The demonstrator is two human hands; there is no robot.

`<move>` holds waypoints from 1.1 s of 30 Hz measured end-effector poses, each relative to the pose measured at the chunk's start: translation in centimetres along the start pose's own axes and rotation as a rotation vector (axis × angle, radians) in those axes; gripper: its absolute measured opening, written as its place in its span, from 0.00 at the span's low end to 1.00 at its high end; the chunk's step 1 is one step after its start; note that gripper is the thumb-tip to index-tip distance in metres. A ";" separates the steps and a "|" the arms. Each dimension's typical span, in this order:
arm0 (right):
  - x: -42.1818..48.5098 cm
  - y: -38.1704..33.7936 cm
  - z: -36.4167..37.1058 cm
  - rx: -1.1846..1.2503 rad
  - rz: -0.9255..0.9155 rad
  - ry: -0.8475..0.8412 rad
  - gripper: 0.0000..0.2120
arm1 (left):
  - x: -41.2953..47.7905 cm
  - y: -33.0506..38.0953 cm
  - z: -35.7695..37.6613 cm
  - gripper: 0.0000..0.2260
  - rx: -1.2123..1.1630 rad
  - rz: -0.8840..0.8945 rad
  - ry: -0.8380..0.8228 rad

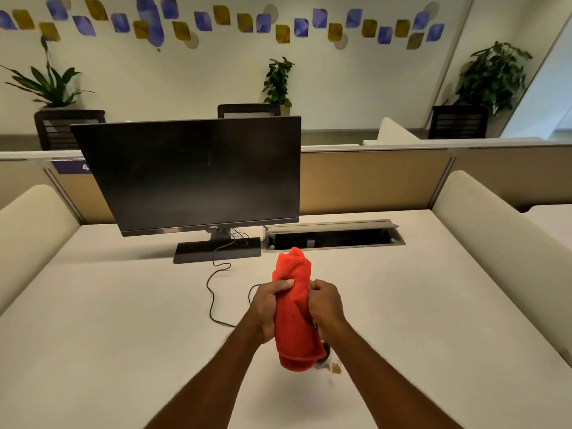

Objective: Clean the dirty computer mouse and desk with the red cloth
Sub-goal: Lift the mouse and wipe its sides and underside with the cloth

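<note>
Both hands hold the red cloth (294,311) upright above the white desk (123,335). My left hand (268,308) grips its left side, thumb across the front. My right hand (326,305) grips the right side. The cloth is bunched into a long roll, and its lower end hangs just over the desk. Below that end, only a dark sliver of the computer mouse (325,351) shows; the rest is hidden by the cloth. A brown stain (335,368) marks the desk right beside it. The mouse's black cable (213,292) loops back toward the monitor.
A black monitor (195,174) on a flat stand (216,249) sits at the back left of the desk. An open cable box (332,238) lies to its right. Padded white dividers (495,230) flank both sides, with a tan partition (371,181) behind.
</note>
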State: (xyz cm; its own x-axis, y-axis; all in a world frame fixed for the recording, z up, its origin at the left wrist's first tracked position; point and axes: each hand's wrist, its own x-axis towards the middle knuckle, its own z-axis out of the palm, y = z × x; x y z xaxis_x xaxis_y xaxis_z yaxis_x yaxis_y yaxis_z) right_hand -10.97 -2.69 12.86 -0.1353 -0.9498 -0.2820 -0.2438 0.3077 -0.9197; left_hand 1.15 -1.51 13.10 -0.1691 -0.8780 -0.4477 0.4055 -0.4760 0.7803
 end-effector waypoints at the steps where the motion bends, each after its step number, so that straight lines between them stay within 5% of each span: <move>1: 0.2 0.1 -0.1 -0.032 0.004 -0.052 0.13 | 0.1 0.1 -0.3 0.18 0.024 -0.003 0.017; 6: 1.7 2.0 -2.7 -0.097 -0.032 -0.121 0.11 | 1.3 0.7 -2.3 0.12 0.219 0.140 0.150; 9: 2.7 5.0 -5.1 -0.318 -0.079 -0.089 0.16 | 2.3 0.7 -3.2 0.11 0.635 0.191 0.210; 12: 3.6 8.0 -6.3 -0.560 -0.114 -0.314 0.31 | 3.8 -0.4 -3.4 0.10 1.097 0.276 0.210; 17: 5.4 11.5 -5.9 -0.742 -0.197 -0.548 0.54 | 6.3 -3.4 -4.1 0.10 1.448 0.470 0.098; 21: 6.4 13.0 -5.3 -0.739 -0.272 -0.585 0.62 | 8.1 -4.8 -4.4 0.28 1.495 0.462 0.068; 24: 6.8 13.5 -5.0 -0.672 -0.364 -0.569 0.53 | 8.7 -5.7 -4.6 0.40 1.410 0.348 0.107; 26: 6.8 13.5 -5.1 -0.656 -0.415 -0.566 0.49 | 9.0 -6.2 -4.6 0.33 1.436 0.367 0.133; 30: 6.9 13.5 -5.2 -0.635 -0.446 -0.584 0.46 | 8.9 -6.4 -4.2 0.03 1.430 0.494 0.072; 33: 6.9 13.6 -5.5 -0.627 -0.439 -0.606 0.46 | 8.8 -6.6 -4.0 0.09 1.418 0.518 0.092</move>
State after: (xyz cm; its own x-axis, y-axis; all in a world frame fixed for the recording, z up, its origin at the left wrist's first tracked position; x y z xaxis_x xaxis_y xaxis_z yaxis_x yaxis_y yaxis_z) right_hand -20.45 -4.76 -0.09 0.5638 -0.8006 -0.2029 -0.6447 -0.2730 -0.7140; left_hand 0.58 -5.88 2.26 -0.2061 -0.9784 0.0174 -0.7844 0.1758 0.5948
